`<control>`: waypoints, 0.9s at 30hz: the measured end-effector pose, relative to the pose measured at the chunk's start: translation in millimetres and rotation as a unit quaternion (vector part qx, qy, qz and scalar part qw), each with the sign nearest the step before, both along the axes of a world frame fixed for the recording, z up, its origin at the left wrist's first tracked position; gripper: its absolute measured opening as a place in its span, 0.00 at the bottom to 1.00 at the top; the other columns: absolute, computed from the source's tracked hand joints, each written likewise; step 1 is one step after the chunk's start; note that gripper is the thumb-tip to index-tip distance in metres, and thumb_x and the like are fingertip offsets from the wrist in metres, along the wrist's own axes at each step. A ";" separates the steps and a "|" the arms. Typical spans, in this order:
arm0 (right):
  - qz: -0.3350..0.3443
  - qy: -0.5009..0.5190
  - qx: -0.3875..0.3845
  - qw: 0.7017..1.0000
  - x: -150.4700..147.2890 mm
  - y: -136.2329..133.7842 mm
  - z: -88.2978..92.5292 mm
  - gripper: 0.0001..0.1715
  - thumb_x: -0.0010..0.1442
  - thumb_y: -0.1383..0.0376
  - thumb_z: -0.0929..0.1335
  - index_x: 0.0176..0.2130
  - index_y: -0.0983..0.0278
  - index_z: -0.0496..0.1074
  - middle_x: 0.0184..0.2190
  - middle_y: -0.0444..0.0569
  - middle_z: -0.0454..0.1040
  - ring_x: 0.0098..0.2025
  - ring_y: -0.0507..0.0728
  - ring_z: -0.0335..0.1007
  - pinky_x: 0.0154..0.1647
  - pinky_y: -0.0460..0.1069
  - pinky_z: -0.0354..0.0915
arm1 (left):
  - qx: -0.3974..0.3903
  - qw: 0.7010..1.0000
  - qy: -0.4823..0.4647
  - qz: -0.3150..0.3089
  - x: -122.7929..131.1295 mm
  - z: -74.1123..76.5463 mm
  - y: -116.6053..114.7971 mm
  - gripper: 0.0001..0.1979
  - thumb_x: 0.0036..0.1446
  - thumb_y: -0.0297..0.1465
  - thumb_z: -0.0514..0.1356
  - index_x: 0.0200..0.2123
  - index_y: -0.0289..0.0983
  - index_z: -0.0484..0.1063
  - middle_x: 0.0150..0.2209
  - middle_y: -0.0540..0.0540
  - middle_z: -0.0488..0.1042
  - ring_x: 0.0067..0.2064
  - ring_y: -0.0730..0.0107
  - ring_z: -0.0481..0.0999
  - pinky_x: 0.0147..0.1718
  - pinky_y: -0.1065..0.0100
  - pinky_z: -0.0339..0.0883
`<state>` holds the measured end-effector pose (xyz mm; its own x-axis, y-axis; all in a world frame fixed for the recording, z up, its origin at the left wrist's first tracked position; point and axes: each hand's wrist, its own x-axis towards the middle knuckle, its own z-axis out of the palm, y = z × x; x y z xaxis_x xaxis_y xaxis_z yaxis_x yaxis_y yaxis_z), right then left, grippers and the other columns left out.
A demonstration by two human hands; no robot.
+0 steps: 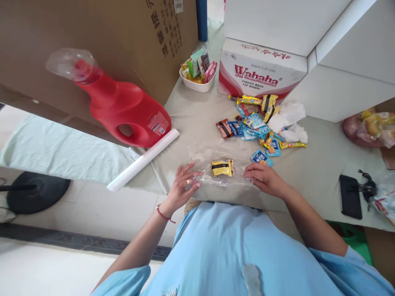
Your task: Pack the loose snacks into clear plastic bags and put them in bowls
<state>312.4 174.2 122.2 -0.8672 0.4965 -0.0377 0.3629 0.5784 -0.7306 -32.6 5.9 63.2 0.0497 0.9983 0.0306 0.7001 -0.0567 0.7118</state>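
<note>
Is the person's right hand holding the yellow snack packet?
No, the yellow snack packet lies between the right hand and the left hand, touched by neither.

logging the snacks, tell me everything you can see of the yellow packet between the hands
The yellow packet is a small glossy wrapper with a dark band across it. It lies flat, seemingly unopened, on or under the clear plastic sheet. The left hand and right hand rest on that sheet either side, neither touching it.
</note>
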 end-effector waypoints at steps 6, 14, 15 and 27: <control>-0.117 -0.017 -0.120 0.986 -20.5 50.7 -20.6 0.25 0.66 0.47 0.67 0.45 0.64 0.80 0.35 0.50 0.79 0.35 0.57 0.73 0.39 0.51 0.69 | 0.030 0.982 -0.052 0.180 11.8 -17.8 12.3 0.19 0.73 0.40 0.51 0.32 0.43 0.76 0.43 0.46 0.84 0.60 0.60 0.79 0.72 0.46 0.56; -0.172 -0.159 0.202 0.951 -60.3 45.3 -10.7 0.22 0.68 0.65 0.65 0.57 0.67 0.78 0.54 0.63 0.74 0.55 0.68 0.67 0.58 0.60 0.64 | 0.041 0.948 0.060 0.309 26.5 -21.1 38.5 0.11 0.64 0.39 0.60 0.31 0.41 0.74 0.38 0.42 0.78 0.51 0.51 0.76 0.56 0.49 0.70; -0.156 -0.145 0.223 0.951 -68.2 38.6 -5.1 0.22 0.70 0.65 0.64 0.58 0.65 0.78 0.56 0.62 0.73 0.57 0.68 0.66 0.59 0.60 0.63 | 0.035 0.947 0.065 0.312 26.9 -21.0 41.1 0.10 0.63 0.38 0.61 0.32 0.41 0.74 0.40 0.41 0.78 0.51 0.51 0.75 0.56 0.49 0.70; -0.013 -0.215 0.096 0.972 -127.4 5.6 -17.9 0.20 0.74 0.59 0.64 0.61 0.56 0.76 0.53 0.52 0.75 0.49 0.57 0.75 0.48 0.47 0.66 | 0.094 0.961 0.160 0.202 41.3 20.6 17.4 0.19 0.68 0.31 0.53 0.55 0.47 0.78 0.53 0.42 0.81 0.57 0.51 0.75 0.60 0.46 0.61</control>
<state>185.0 179.8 104.3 -0.7791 0.5515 -0.2980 0.6268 0.6763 -0.3869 8.7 23.3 83.7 -0.3046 0.9161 0.2608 0.8738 0.1597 0.4594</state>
